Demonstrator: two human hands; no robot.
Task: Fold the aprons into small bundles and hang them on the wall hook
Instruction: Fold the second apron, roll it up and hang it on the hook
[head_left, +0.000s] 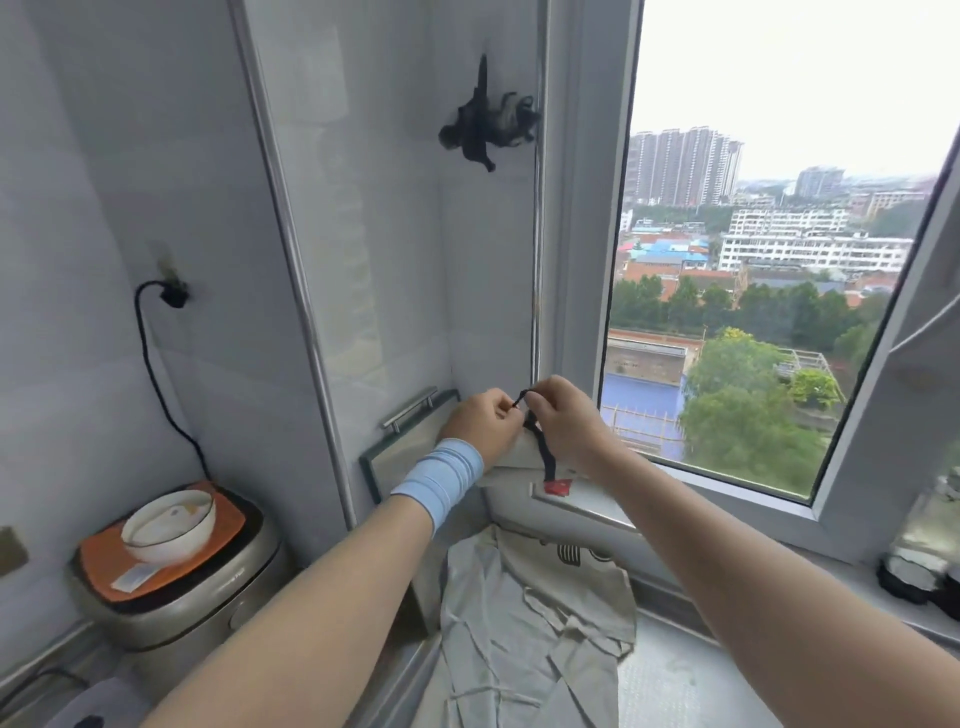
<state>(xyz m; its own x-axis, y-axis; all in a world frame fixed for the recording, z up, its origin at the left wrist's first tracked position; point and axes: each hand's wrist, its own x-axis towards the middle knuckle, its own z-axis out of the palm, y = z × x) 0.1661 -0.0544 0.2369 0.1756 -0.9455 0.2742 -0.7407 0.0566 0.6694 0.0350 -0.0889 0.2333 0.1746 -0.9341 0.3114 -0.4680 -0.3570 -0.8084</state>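
Note:
My left hand (480, 423) and my right hand (563, 418) are held up close together in front of the window corner, both pinching a dark apron strap (543, 452). Under them hangs a folded beige apron bundle (519, 462) with a small red patch. A second beige apron (530, 623) lies spread and crumpled on the counter below my arms. High on the wall, a dark bundle (488, 127) hangs from the wall hook. A light blue band wraps my left wrist.
A rice cooker (176, 587) with an orange mat and a white bowl (169, 525) stands at the left, its black cord plugged into a wall socket (174, 293). A glass-framed board (410, 441) leans in the corner. The open window (753, 312) is at the right, dark objects on its sill.

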